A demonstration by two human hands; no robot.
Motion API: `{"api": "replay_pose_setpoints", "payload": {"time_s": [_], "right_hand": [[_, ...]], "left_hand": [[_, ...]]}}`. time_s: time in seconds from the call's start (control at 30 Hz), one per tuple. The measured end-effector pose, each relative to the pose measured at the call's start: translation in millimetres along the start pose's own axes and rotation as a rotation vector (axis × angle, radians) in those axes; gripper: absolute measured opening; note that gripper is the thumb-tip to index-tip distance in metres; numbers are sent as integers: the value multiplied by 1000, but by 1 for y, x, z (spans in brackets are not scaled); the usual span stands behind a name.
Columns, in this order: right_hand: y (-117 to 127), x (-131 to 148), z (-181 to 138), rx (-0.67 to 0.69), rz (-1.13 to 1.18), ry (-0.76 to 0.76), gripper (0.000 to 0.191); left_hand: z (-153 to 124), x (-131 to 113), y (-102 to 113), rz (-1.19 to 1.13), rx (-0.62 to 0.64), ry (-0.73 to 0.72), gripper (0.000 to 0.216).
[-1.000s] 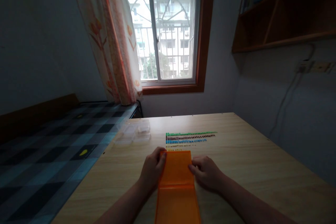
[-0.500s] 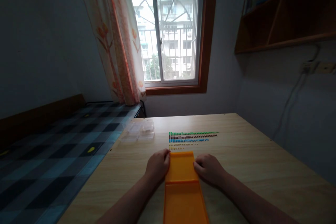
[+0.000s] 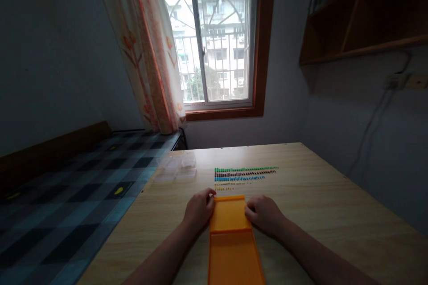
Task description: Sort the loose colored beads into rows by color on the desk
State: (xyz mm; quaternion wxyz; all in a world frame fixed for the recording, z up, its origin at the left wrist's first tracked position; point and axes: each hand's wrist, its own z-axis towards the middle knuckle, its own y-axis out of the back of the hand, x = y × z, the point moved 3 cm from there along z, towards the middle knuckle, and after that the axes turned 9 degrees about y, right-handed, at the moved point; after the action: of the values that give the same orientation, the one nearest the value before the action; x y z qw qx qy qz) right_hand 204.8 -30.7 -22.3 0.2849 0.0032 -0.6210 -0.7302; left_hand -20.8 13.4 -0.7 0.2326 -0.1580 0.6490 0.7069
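An orange plastic case (image 3: 231, 240), opened out flat with a fold across its middle, lies on the table in front of me and runs off the bottom of the view. My left hand (image 3: 199, 207) is closed at its far left edge, one fingertip sticking out past the corner. On the opposite edge, my right hand (image 3: 262, 211) grips with curled fingers. Just beyond the case are rows of tiny coloured pieces, with a green row (image 3: 244, 169) farthest away, then a dark brown row (image 3: 245, 173), a blue row (image 3: 237, 178) and shorter yellowish rows (image 3: 224, 189).
Clear plastic boxes (image 3: 177, 167) stand at the table's far left. The wooden table (image 3: 310, 196) borders a bed with a checked cover (image 3: 100, 187) on the left. A wooden shelf (image 3: 354, 22) hangs on the right wall, above a socket with a cable (image 3: 396, 81).
The far edge of the orange case sits slightly lower, a little farther from the coloured rows. Both hands have shifted slightly left with it, and a left fingertip has lifted off the corner.
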Motion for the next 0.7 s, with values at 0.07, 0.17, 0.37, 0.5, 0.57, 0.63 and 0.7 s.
{"api": "replay_pose_setpoints", "payload": {"time_s": [0.07, 0.17, 0.37, 0.5, 0.57, 0.63, 0.7], "right_hand": [[0, 0, 0, 8, -5, -5, 28], [-1, -1, -1, 12, -10, -16, 29], [0, -1, -1, 1, -23, -47, 28], [1, 0, -1, 2, -19, -58, 29], [1, 1, -1, -1, -15, -53, 29], [1, 1, -1, -5, -13, -45, 29], [1, 1, -1, -12, -11, -42, 29]], "left_hand": [[4, 2, 3, -93, -33, 7, 26], [12, 7, 5, -201, -95, 1, 28], [47, 19, -3, -103, -109, -56, 31], [77, 19, -6, 124, -83, -116, 45], [90, 18, -6, 222, -50, -107, 51], [99, 17, -7, 288, -17, -112, 53], [104, 16, -8, 335, 6, -122, 54]]}}
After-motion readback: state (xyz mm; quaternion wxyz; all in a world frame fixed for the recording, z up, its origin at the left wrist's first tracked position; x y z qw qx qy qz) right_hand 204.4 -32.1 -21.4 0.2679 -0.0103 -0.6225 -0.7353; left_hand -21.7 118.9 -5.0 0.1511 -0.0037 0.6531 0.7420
